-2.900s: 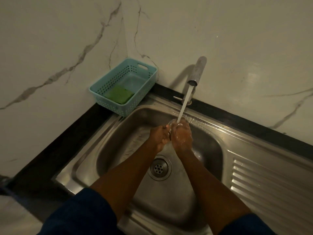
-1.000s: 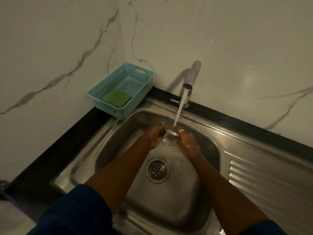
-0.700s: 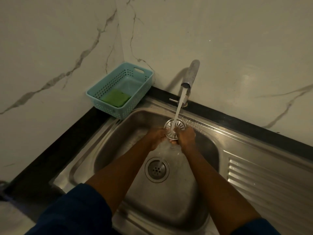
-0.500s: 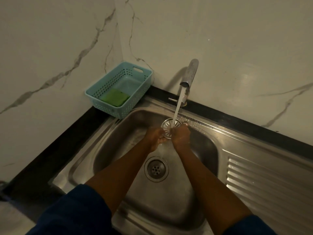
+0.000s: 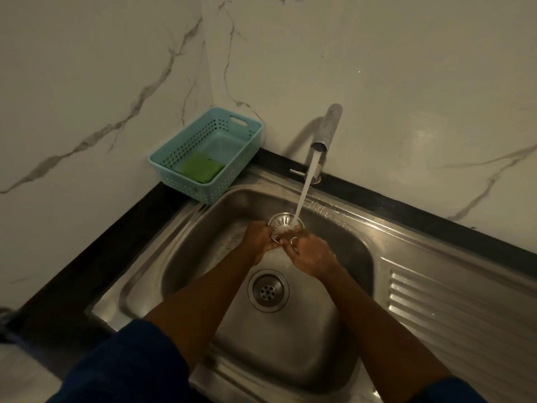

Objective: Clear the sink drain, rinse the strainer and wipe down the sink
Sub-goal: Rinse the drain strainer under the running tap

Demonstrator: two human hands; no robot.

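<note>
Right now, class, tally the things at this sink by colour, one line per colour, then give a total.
Silver metal: 3 (sink, faucet, strainer)
Light blue: 1 (basket)
Green: 1 (sponge)
Total: 5

The round metal strainer (image 5: 282, 223) is held tilted under the running water (image 5: 304, 193), above the wet stainless steel sink (image 5: 203, 245), whose open drain (image 5: 268, 290) lies uncovered mid-basin
</note>
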